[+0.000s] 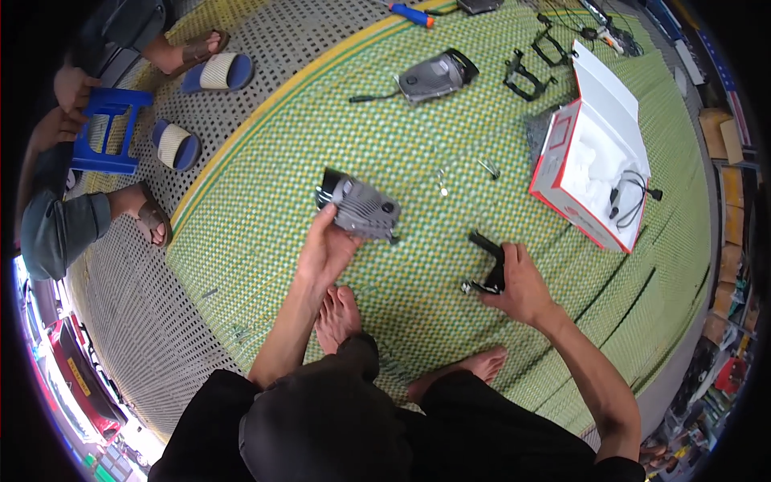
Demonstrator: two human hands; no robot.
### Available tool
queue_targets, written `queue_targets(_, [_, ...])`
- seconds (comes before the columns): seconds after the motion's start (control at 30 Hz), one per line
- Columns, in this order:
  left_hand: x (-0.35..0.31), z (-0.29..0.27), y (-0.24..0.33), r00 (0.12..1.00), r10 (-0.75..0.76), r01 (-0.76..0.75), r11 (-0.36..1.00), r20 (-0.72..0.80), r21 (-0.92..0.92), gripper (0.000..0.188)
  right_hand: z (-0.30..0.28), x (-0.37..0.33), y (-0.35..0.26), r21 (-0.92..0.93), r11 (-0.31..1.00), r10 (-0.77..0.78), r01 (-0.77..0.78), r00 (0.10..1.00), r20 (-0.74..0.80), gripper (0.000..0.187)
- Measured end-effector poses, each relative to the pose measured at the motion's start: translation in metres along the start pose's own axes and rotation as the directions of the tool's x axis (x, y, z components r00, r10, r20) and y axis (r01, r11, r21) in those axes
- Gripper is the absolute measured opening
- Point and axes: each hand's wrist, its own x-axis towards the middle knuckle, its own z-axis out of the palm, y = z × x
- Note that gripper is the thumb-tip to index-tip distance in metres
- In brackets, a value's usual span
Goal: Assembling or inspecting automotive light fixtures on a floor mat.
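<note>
My left hand [325, 251] is closed around the lower side of a grey finned lamp unit [363, 207], its glossy black front pointing up and left. To the right, my right hand [524, 285] grips a black bracket [495, 273] with arms reaching leftward, just over the mat. Part of the bracket is hidden by my fingers. Farther away lies a second grey finned lamp unit [434, 78] with a short black cable. Two more black brackets, one nearer [526, 83] and one farther [552, 46], lie right of it. Small screws [488, 169] rest between my hands and these parts.
An open white and red box [590, 173] with white padding and a black cable [630, 197] stands at right on the woven mat [434, 313]. A blue screwdriver [411, 14] lies at the far edge. Another person's hands [60, 120] are by a blue stool [112, 132], near slippers [217, 72].
</note>
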Motion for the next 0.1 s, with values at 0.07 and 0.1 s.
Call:
queue_targets(0.07, [0.001, 0.002, -0.005, 1.0, 0.018, -0.018, 1.0, 0.003, -0.012, 0.067, -0.011, 0.008, -0.009, -0.103, 0.994, 0.057, -0.043, 0.988, 0.14, 0.101])
queue_targets(0.1, [0.001, 0.004, -0.006, 0.999, -0.033, 0.032, 0.999, 0.032, 0.027, 0.074, -0.017, 0.01, -0.016, -0.23, 0.97, 0.137, -0.077, 0.957, 0.257, 0.114])
